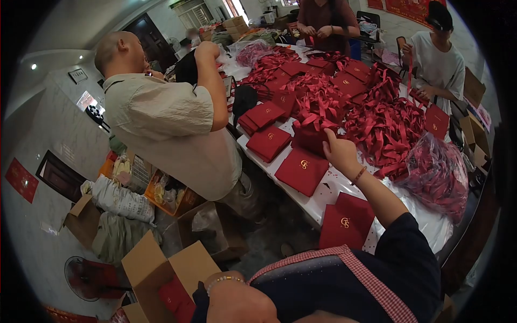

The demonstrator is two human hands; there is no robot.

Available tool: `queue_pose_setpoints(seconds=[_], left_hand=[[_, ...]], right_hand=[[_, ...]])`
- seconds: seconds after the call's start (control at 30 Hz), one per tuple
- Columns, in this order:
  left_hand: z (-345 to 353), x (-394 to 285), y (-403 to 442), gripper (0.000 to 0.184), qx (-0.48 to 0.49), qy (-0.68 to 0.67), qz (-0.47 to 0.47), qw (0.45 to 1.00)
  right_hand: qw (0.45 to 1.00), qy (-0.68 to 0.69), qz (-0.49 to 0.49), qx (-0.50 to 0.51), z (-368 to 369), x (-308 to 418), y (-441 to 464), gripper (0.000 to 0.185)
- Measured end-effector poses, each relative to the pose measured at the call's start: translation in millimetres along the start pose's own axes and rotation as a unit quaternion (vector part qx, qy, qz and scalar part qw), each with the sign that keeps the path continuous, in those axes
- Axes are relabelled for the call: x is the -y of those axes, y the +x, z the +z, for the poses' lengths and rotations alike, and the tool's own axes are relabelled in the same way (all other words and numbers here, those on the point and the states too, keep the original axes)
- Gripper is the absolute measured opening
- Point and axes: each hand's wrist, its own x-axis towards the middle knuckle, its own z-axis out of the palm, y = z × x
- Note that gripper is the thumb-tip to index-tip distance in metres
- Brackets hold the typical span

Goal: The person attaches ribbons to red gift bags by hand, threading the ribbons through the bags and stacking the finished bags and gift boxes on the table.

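Note:
My right hand (340, 153) reaches over the table, closed on the edge of a dark red bag (308, 141) beside the ribbon pile. Some of its fingers are hidden. My left hand (241, 304) is low at the bottom edge, close to my body, below a beaded bracelet; its fingers do not show. Flat red bags with gold print lie near the table edge: one (302, 171) just below my right hand, another (347, 222) closer to me. Further left are stacked red bags (264, 116) and another red bag (268, 143). Red ribbon handles (385, 126) form a large heap.
A person in a beige shirt (161, 113) stands at the left. Two people (329, 21) (439, 59) work across the white table (318, 207). Clear plastic wraps a red bundle (437, 172) at the right. An open carton (148, 266) holding red items stands lower left.

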Motion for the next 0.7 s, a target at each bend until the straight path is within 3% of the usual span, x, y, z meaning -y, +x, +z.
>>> queue_pose_setpoints(seconds=[0.07, 0.1, 0.17, 0.23, 0.3, 0.37, 0.4, 0.47, 0.53, 0.6, 0.67, 0.7], left_hand=[[-6, 13, 15, 0.042, -0.004, -0.003, 0.001, 1.000], [-20, 9, 18, 0.042, -0.006, -0.004, 0.003, 1.000], [-33, 18, 32, 0.042, -0.007, -0.005, 0.009, 1.000], [-42, 75, 6, 0.049, -0.220, 0.087, -0.171, 0.957], [-38, 161, -24, 0.056, -0.403, 0.124, -0.327, 0.846], [-31, 241, -59, 0.063, -0.468, 0.044, -0.389, 0.792], [-30, 253, -50, 0.065, -0.460, 0.039, -0.415, 0.784], [-29, 248, -24, 0.071, -0.417, -0.017, -0.477, 0.774], [-15, 267, -15, 0.075, -0.416, 0.031, -0.461, 0.783], [-6, 273, -9, 0.078, -0.415, 0.025, -0.447, 0.792], [-2, 272, -1, 0.079, -0.360, 0.194, -0.485, 0.773], [-4, 271, 1, 0.079, -0.361, 0.194, -0.484, 0.773]], right_hand=[[0.997, 0.062, 0.009, -0.044, -22, -6, -19, 0.033], [0.990, 0.125, 0.071, 0.013, -39, -8, -32, 0.030], [0.978, 0.189, 0.069, -0.056, -52, -29, -72, 0.031], [0.947, 0.260, 0.179, -0.053, -63, -44, -120, 0.041], [0.919, 0.282, 0.272, -0.044, -51, -52, -177, 0.052], [0.795, 0.446, 0.412, -0.017, -27, -47, -224, 0.059], [0.788, 0.427, 0.443, 0.022, -55, -19, -219, 0.060], [0.791, 0.460, 0.403, -0.010, -60, 0, -230, 0.062], [0.770, 0.490, 0.408, -0.033, -46, 1, -240, 0.063], [0.782, 0.475, 0.402, -0.037, -44, -7, -247, 0.063], [0.790, 0.431, 0.431, -0.058, -26, -23, -265, 0.064], [0.791, 0.431, 0.430, -0.057, -32, -19, -265, 0.064]])
